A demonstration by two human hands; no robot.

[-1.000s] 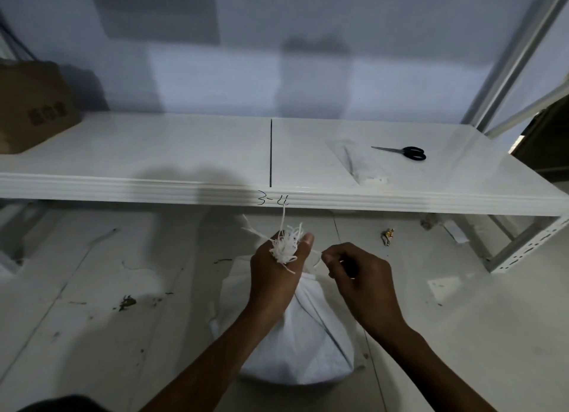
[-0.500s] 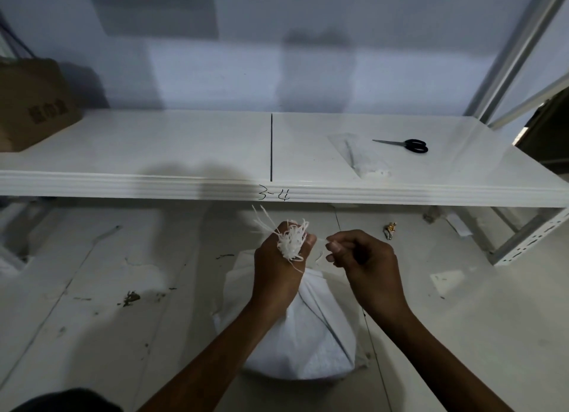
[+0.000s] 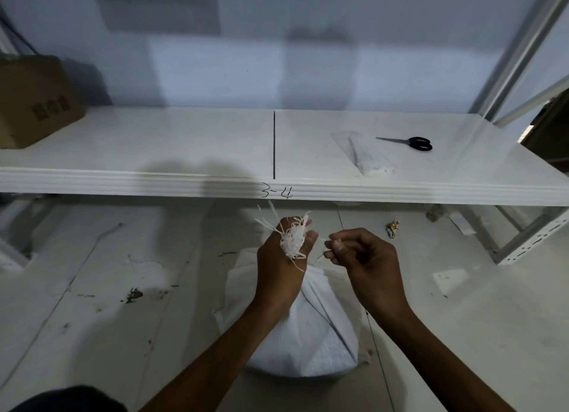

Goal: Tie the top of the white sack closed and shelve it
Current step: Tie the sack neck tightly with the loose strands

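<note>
on the floor just below the front edge of the white metal shelf (image 3: 154,153) stands the white woven sack (image 3: 308,344). the left hand (image 3: 281,267) is clenched around its gathered, frayed top (image 3: 292,240). just beside it, the right hand (image 3: 366,263) pinches a thin white strand (image 3: 322,254) in curled fingers. black-handled scissors (image 3: 412,142) lie toward the shelf's right end, and a brown cardboard box (image 3: 34,103) sits at its left end.

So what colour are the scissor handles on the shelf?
Black, on the scissors; head view shows them.
</note>
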